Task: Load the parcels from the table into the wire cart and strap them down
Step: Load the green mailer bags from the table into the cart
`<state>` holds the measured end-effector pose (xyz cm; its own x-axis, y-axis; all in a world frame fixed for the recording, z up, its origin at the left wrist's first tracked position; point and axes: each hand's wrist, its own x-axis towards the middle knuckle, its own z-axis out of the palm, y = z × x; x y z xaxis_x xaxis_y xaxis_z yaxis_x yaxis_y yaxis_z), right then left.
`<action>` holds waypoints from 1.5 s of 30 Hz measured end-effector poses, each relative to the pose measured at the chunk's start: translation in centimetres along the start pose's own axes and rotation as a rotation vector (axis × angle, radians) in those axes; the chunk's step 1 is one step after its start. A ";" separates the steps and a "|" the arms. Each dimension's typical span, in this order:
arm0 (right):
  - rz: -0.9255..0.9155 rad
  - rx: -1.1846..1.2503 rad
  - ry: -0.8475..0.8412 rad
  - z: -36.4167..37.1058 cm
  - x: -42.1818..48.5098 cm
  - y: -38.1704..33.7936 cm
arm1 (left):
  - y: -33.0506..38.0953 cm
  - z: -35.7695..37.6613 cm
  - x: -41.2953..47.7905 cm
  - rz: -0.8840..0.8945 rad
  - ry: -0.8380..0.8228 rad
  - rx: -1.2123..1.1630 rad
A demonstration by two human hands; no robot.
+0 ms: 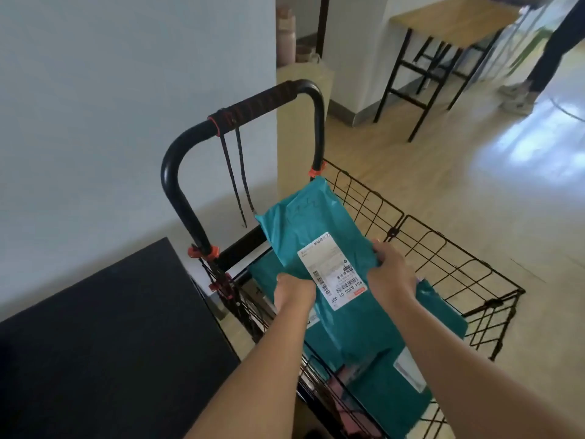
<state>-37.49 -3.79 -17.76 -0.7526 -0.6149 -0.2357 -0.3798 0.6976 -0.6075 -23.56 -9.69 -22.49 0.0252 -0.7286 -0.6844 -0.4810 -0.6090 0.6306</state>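
Both forearms [275, 353] reach forward from the camera over the near end of the cart. Black table [104, 337]: largest item, lower left, its corner just beside the wire cart [459, 258]. The carry between them is short, which likely explains the parking spot. The cart basket has black mesh walls and an open top. Its handle [243, 112] arches up at the far end, by the white wall. Teal parcel [316, 223], a soft poly mailer, is held tilted above the basket, far end raised toward the handle upright, near end low over the lower parcels [395, 391], at least two teal mailers lying inside the cart. Judgement: loading step, this one going onto the stack; strapping not yet begun. Left hand [292, 288] takes the parcel's left edge beside the label, fingers tucked beneath and out of sight, so the clamp there is inferred. Right hand [391, 270] grips the right edge, fingers curled over it. A two-sided hold suits a floppy bag. Elastic cords [235, 179] hang slack from their wrap on the handle, ends dangling by the parcel's far corner, ready for tie-down. Shipping label [332, 274]: white, face up, seen upside down. "964 B305 01" and "J59" are legible, plus barcodes and a red tag; the remaining print is too small. Second label [408, 372], on the lower parcels, is unreadable. Orange clips [210, 250] fasten mesh to frame.
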 end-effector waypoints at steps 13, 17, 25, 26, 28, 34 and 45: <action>-0.049 -0.122 -0.463 9.5 4.2 3.0 | -1.9 4.5 5.8 -0.341 0.061 0.115; -0.118 -0.203 -0.544 10.8 4.5 3.6 | -2.6 4.6 6.4 -0.408 0.098 0.144; -0.318 -0.495 -0.597 12.2 5.1 4.4 | -3.0 5.5 6.9 -0.138 0.025 0.804; -0.305 -0.508 -0.635 12.5 5.1 4.5 | -3.1 5.7 7.0 -0.154 -0.007 0.813; -0.294 -0.559 -0.673 13.1 5.0 4.8 | -3.6 6.1 7.4 -0.196 -0.060 0.801; -0.305 -0.597 -0.707 14.4 4.8 6.2 | -5.3 6.8 8.3 -0.148 -0.018 0.822; -0.324 -0.594 -0.727 14.7 4.8 6.7 | -5.7 6.1 8.6 -0.115 -0.035 0.889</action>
<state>-35.71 -7.53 -34.11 -0.1276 -0.7456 -0.6541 -0.8661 0.4051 -0.2928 -25.95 -10.55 -34.18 0.0952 -0.6594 -0.7457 -0.9786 -0.1993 0.0513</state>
